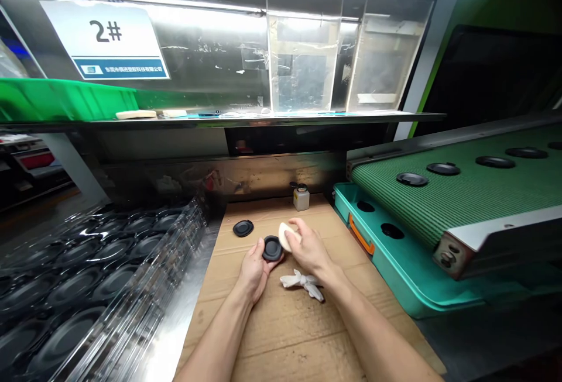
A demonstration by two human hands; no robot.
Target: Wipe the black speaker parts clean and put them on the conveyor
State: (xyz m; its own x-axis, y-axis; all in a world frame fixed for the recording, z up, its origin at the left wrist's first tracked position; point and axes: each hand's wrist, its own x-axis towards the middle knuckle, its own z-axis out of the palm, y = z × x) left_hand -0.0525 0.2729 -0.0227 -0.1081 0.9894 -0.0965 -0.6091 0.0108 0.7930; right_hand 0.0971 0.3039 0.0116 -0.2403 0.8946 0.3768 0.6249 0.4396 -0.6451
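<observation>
Between thumb and fingers, my left hand [256,268] holds a round black plastic part [273,248], its dished face turned up. My right hand [309,246] grips a cream-coloured pad [285,237] right beside the part's edge; whether the two touch, I cannot tell. Just below the hands a knotted white cloth [302,282] lies on the cardboard sheet [263,335]. A second black part [243,228] rests on the cardboard to the upper left. Farther back stands a small white bottle [301,197] with its dark cap flipped open.
On the left are stacked clear trays [144,306] full of black parts. To the right, a green conveyor belt [439,212] carries several black parts above a teal bin [408,291] with an orange handle [360,234]. A metal shelf [246,120] with a green crate [65,100] crosses behind.
</observation>
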